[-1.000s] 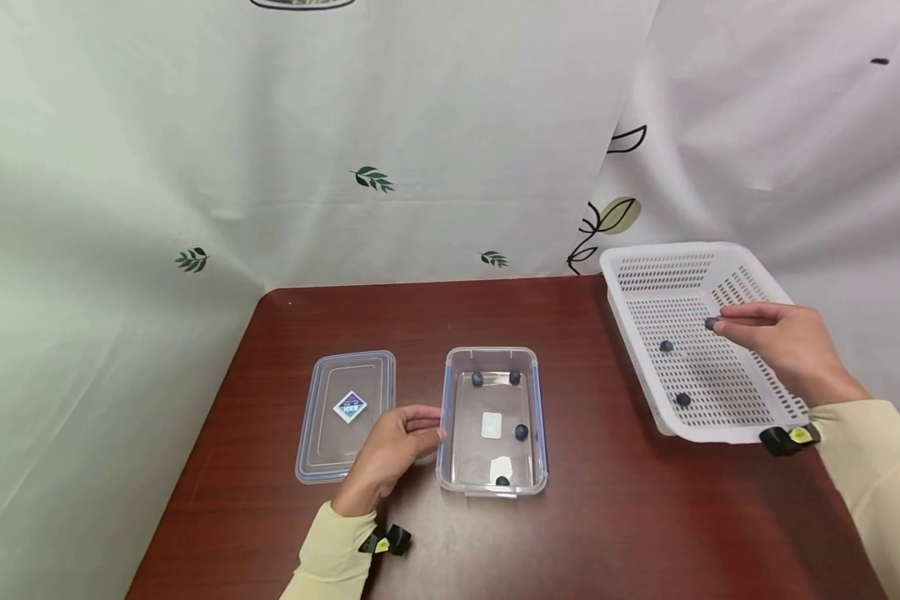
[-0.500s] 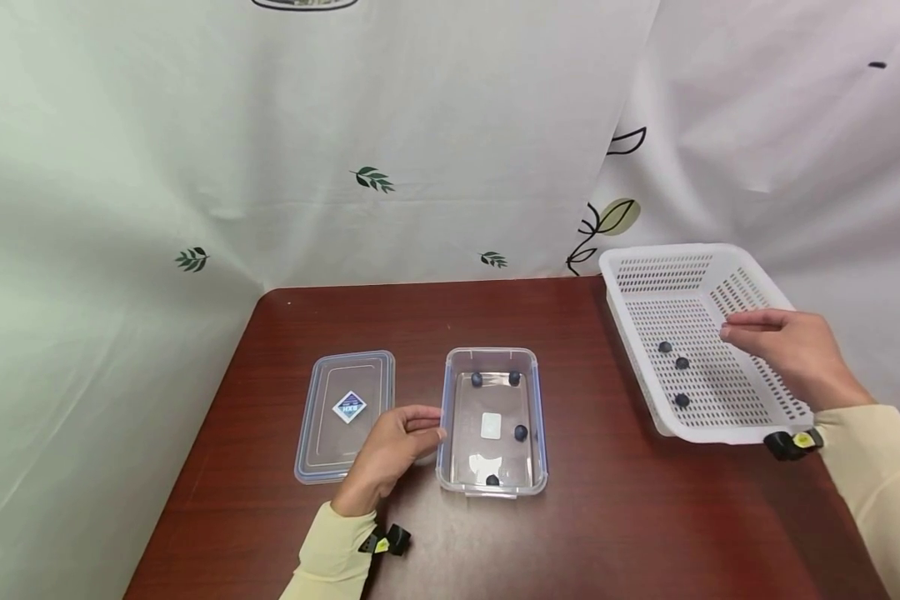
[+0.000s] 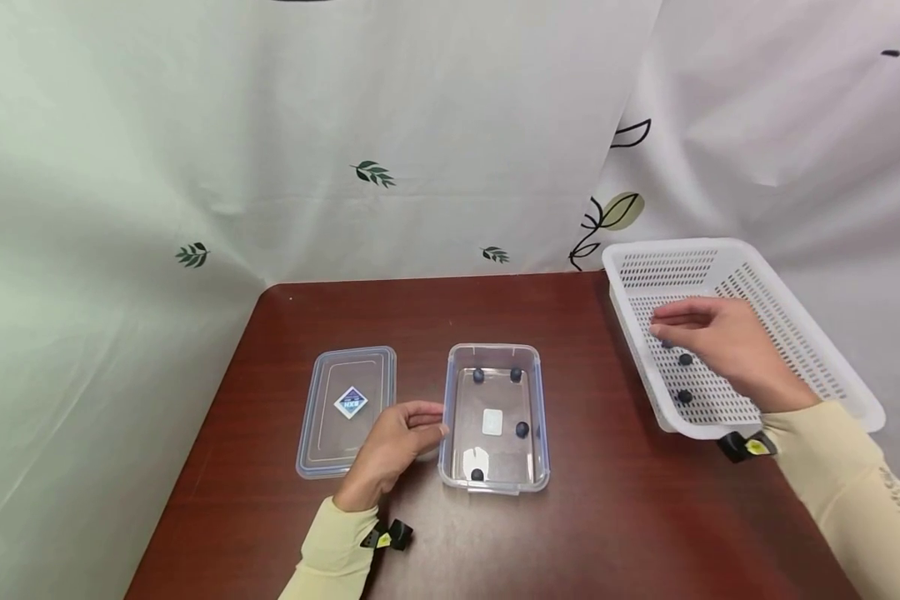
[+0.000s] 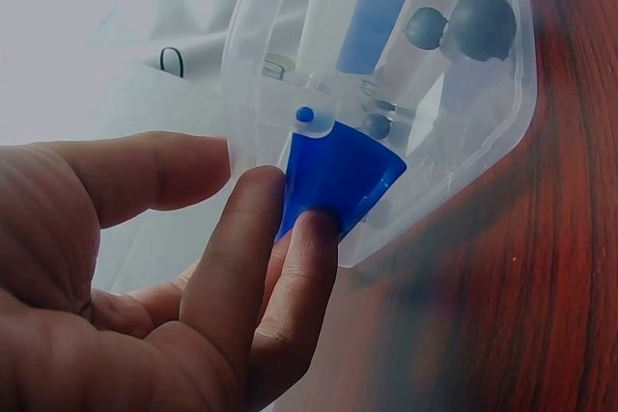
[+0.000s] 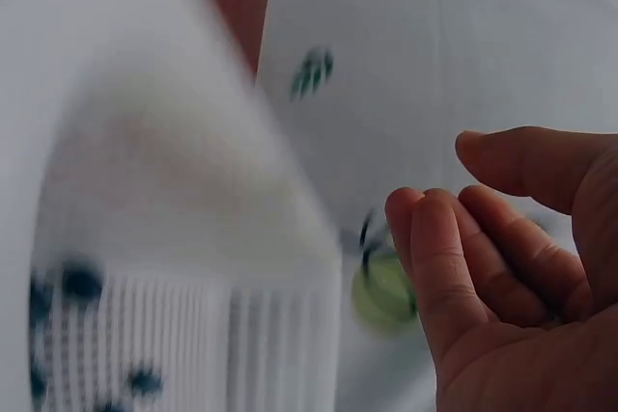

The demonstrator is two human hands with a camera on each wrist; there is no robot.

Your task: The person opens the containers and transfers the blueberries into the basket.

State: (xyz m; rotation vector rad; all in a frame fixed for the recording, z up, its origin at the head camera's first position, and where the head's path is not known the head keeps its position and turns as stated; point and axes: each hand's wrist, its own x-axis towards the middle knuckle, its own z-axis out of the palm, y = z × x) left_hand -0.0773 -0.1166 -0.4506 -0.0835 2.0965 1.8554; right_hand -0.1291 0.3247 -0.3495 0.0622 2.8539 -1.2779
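Observation:
My left hand [image 3: 393, 446] rests its fingertips on the left side of a clear plastic food container [image 3: 450, 483]. In the left wrist view, the fingers touch the container's blue clip [image 4: 338, 180], with the thumb held apart from them. Several blueberries [image 3: 522, 430] lie inside this container. Over the white slotted basket [image 3: 648, 383] at the right hovers my right hand [image 3: 738, 346]. Its thumb and fingers stand apart in the right wrist view with nothing between them. A blueberry [image 3: 666, 342] shows partly under the fingertips, and two more blueberries [image 3: 685, 397] lie nearer the basket's front.
A clear lid [image 3: 326, 450] with a blue-and-white label lies left of the container. The dark red-brown table [image 3: 585, 533] carries everything. White patterned cloth [image 3: 450, 150] hangs behind and beside it.
The blueberry at my right fingertips left them and came to lie among the others in the basket. My right hand then moved left. A blueberry at the container's front rolled left; my left hand stayed.

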